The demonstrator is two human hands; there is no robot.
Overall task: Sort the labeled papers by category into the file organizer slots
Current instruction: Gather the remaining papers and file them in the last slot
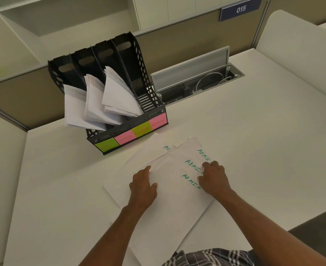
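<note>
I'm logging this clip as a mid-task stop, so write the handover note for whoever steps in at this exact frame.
Left hand: flat on the fanned ADMIN papers, holding nothing.
Right hand: fingertips on the sheets' right edges; no sheet lifted.
File organizer stands at the desk's back left. Its HR, SPORTS and FINANCE slots hold papers; the ADMIN slot, rightmost, is empty.
Done: three categories filed.
Left: square up the ADMIN sheets, at least four showing, and stand them in the ADMIN slot.
</note>
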